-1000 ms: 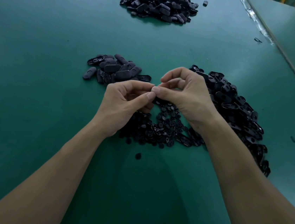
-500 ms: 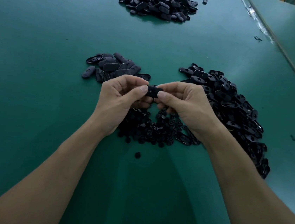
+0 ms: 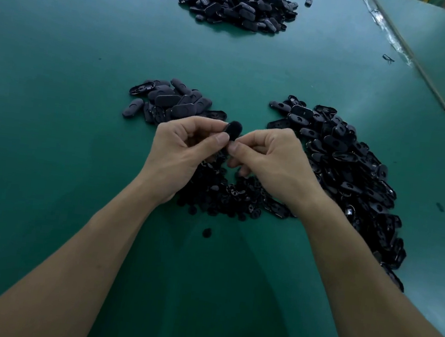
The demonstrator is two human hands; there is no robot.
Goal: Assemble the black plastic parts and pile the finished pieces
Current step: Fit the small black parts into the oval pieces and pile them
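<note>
- Part (image 3: 233,131): a black oval piece, held up in the air between the two hands, above the middle of the table (image 3: 57,99); it is tilted, with its rounded upper end clear of the fingers.
- Left hand (image 3: 181,152): fingers curled, thumb pressed against the lower left of the part, so it grips the part between thumb and fingers.
- Right hand (image 3: 272,157): fingers also curled, thumb tip just beside the left thumb and touching the lower end of the part, pinching it there; whether it holds anything smaller as well cannot be told.
- Small bits (image 3: 229,196): a low heap of small black pieces on the table right under both hands and wrists, partly hidden by them.
- Stray bit (image 3: 206,232): one small round piece, alone, just nearer the person than that heap.
- Left pile (image 3: 172,101): a small group of closed-looking oval pieces, just beyond the left hand.
- Right pile (image 3: 353,177): a much larger spread of open black shells, running from beyond the right hand down along the right forearm.
- Far pile (image 3: 235,0): another big mound of black oval pieces, well apart at the far end of the table.
- Lone piece (image 3: 308,2): a single black piece just right of the far pile.
- Seam (image 3: 421,71): a pale line running diagonally across the right side of the green surface.
</note>
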